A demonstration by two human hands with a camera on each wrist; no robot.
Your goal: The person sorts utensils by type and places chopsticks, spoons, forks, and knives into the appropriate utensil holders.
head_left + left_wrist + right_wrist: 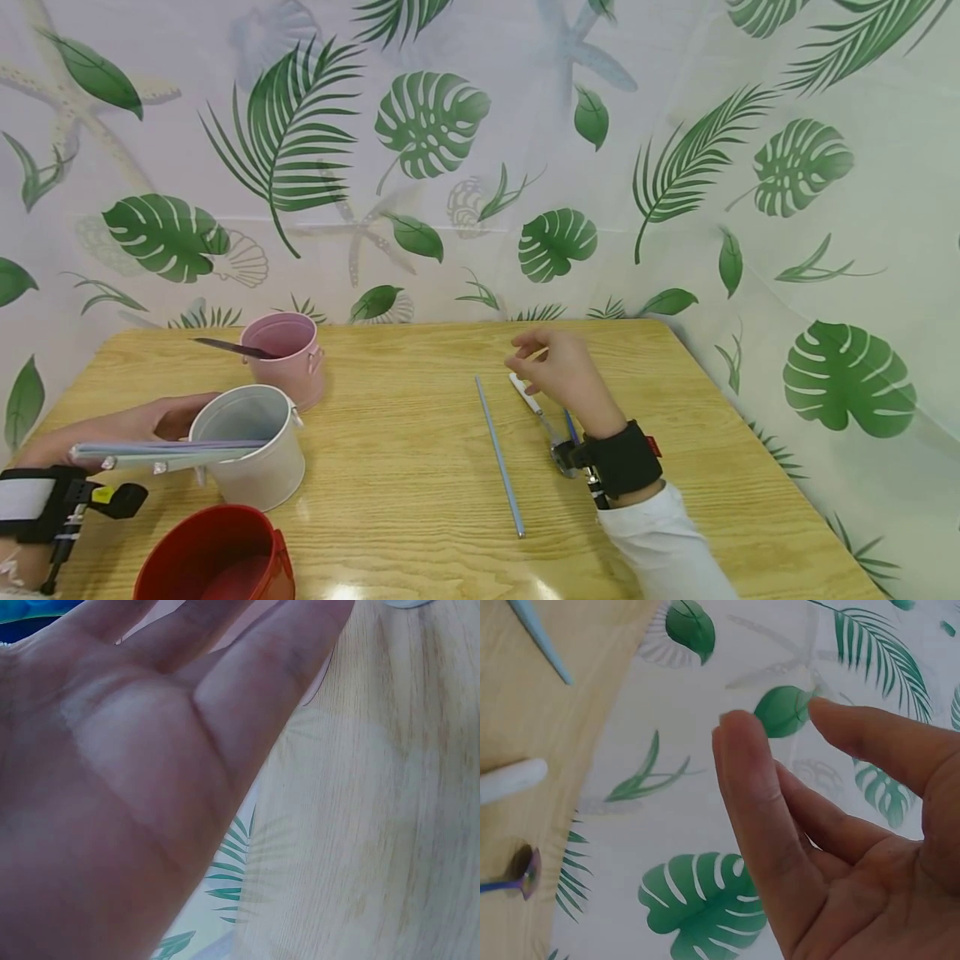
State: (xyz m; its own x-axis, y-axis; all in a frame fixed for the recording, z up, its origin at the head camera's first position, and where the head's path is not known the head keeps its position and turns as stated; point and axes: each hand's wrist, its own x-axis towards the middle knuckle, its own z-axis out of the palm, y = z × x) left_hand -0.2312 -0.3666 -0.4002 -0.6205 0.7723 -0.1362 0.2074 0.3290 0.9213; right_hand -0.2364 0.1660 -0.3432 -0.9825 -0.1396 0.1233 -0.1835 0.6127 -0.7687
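Note:
My left hand (161,421) lies beside and behind the white bucket (262,475), fingers extended. In the left wrist view, the palm (142,757) faces the camera, and pink shows behind the fingers. Several pale purple and green chopsticks (172,450) lean out of the white bucket to the left. My right hand (558,367) hovers over the far right of the table, thumb and fingertips apart with nothing between them. Under it lies a white-handled metal utensil (528,393), its head partly hidden by the wrist camera. A spoon (529,874) with an iridescent bowl and blue handle (572,427) lies beside it.
A pink bucket (303,379) behind the white one holds a dark-bladed knife (232,347) tilted left. The red bucket (281,575) stands at the near left. One blue chopstick (501,462) lies mid-table. A leaf-print cloth (465,250) hangs behind the wooden table (397,467).

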